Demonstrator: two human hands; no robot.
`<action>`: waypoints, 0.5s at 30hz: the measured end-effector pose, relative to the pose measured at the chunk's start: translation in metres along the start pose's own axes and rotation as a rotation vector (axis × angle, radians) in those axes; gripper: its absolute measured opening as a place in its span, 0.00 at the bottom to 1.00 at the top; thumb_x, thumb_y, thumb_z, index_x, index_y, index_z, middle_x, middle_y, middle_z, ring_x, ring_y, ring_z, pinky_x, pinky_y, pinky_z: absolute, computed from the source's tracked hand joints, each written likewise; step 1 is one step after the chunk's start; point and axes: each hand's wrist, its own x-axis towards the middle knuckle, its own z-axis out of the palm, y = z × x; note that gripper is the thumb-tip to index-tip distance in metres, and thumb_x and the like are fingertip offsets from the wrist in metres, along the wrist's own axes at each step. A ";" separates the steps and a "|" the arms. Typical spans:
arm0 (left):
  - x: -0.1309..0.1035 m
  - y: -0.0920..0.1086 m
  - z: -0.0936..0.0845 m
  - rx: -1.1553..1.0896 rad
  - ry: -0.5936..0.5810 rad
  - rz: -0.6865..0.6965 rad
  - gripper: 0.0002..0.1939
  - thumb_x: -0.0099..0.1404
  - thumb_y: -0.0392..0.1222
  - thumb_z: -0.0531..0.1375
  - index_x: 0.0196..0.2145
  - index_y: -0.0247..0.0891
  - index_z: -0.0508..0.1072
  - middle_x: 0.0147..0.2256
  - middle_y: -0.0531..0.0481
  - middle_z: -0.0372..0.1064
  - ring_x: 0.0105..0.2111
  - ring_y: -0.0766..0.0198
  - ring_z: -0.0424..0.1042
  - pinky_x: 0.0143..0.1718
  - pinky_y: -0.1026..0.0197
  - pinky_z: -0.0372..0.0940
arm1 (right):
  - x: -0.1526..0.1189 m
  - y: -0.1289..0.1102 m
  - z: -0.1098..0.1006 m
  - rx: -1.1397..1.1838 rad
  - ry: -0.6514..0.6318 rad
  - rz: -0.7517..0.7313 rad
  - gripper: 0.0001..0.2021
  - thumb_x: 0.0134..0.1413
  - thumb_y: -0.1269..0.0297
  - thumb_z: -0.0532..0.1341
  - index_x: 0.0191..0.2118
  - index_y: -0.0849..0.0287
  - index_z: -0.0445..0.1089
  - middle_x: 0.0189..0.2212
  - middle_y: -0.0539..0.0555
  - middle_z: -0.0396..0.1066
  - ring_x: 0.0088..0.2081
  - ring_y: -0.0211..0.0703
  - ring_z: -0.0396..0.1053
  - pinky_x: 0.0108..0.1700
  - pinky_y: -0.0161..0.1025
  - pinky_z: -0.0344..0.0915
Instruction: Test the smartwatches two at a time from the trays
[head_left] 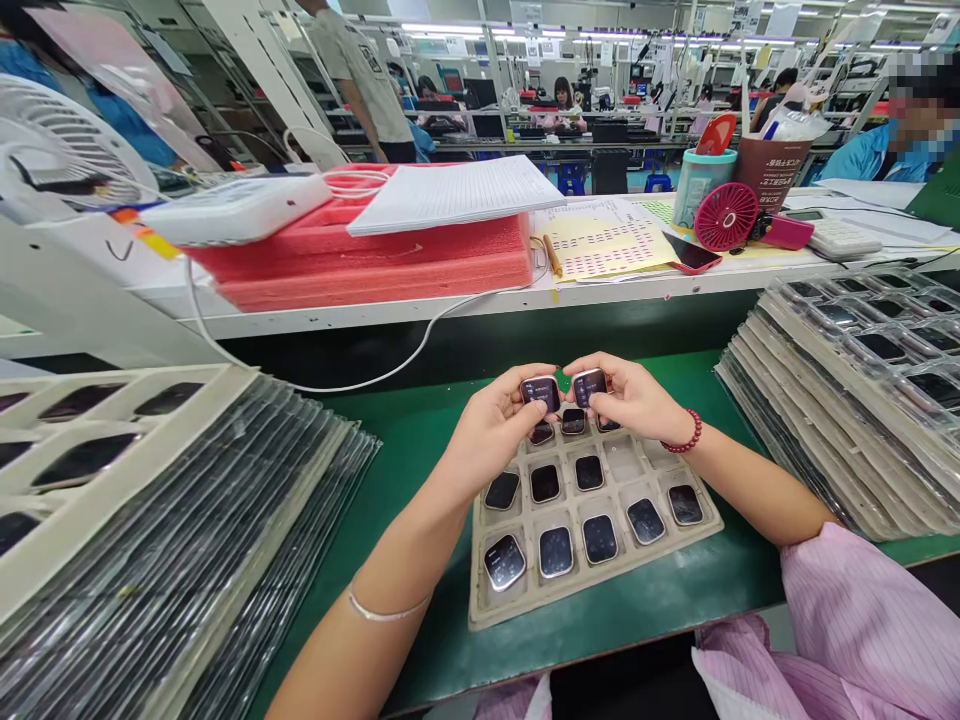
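My left hand (491,425) holds a small dark watch body (541,392) by its edges. My right hand (634,398), with a red bead bracelet at the wrist, holds a second watch body (589,387) right beside it. Both pieces are raised just above the far end of a beige compartment tray (480,590) on the green mat (420,440). Several more watch bodies lie screen-up in the tray's pockets, such as one at the near left corner (504,561). A few pockets near the far right are empty.
A tall slanted stack of trays (172,560) stands to the left and another stack of filled trays (847,390) to the right. Behind the mat, a raised shelf carries pink foam (360,260), papers, a small red fan (726,216) and a cup. Other people work in the background.
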 end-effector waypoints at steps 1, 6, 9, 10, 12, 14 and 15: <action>0.000 0.000 0.000 0.005 0.007 -0.012 0.22 0.61 0.49 0.63 0.50 0.35 0.73 0.37 0.44 0.77 0.31 0.61 0.74 0.27 0.64 0.65 | 0.000 0.000 0.000 0.004 0.001 0.016 0.15 0.55 0.70 0.58 0.49 0.62 0.67 0.36 0.53 0.73 0.26 0.32 0.68 0.25 0.29 0.67; 0.000 0.003 0.000 -0.008 0.014 -0.004 0.24 0.60 0.48 0.63 0.52 0.36 0.72 0.40 0.43 0.77 0.33 0.59 0.76 0.27 0.63 0.66 | -0.002 0.000 -0.001 0.038 0.008 0.009 0.13 0.62 0.63 0.54 0.48 0.62 0.68 0.35 0.54 0.73 0.25 0.33 0.70 0.24 0.29 0.66; 0.000 0.003 0.001 0.017 0.003 -0.007 0.26 0.56 0.40 0.65 0.53 0.36 0.71 0.42 0.44 0.77 0.35 0.59 0.77 0.32 0.62 0.68 | -0.002 0.000 0.000 0.000 0.012 -0.027 0.18 0.54 0.71 0.58 0.53 0.60 0.65 0.40 0.54 0.73 0.29 0.34 0.71 0.30 0.31 0.70; 0.000 0.004 0.001 0.020 0.004 -0.008 0.24 0.56 0.39 0.64 0.51 0.35 0.71 0.42 0.44 0.77 0.34 0.60 0.77 0.33 0.62 0.69 | -0.002 0.001 0.000 -0.014 0.011 -0.040 0.20 0.53 0.72 0.58 0.53 0.60 0.65 0.41 0.55 0.73 0.30 0.34 0.72 0.32 0.32 0.71; -0.001 0.005 0.001 0.026 0.008 -0.007 0.24 0.55 0.38 0.63 0.51 0.35 0.71 0.41 0.44 0.77 0.34 0.60 0.77 0.35 0.60 0.70 | -0.002 0.000 0.001 -0.041 0.010 -0.066 0.22 0.51 0.74 0.58 0.53 0.60 0.65 0.41 0.55 0.73 0.31 0.35 0.72 0.33 0.33 0.72; -0.001 0.006 0.001 0.028 0.011 -0.001 0.27 0.54 0.38 0.63 0.53 0.35 0.69 0.42 0.44 0.77 0.35 0.59 0.77 0.36 0.60 0.69 | -0.002 -0.001 0.001 -0.060 0.019 -0.087 0.23 0.49 0.74 0.58 0.54 0.61 0.65 0.42 0.56 0.73 0.33 0.36 0.72 0.34 0.34 0.72; -0.002 0.006 0.001 0.029 0.014 -0.001 0.29 0.55 0.39 0.64 0.55 0.35 0.68 0.42 0.44 0.77 0.35 0.59 0.77 0.34 0.61 0.69 | -0.003 -0.002 0.001 -0.060 0.023 -0.091 0.23 0.49 0.74 0.59 0.54 0.61 0.65 0.43 0.56 0.74 0.34 0.37 0.72 0.35 0.34 0.72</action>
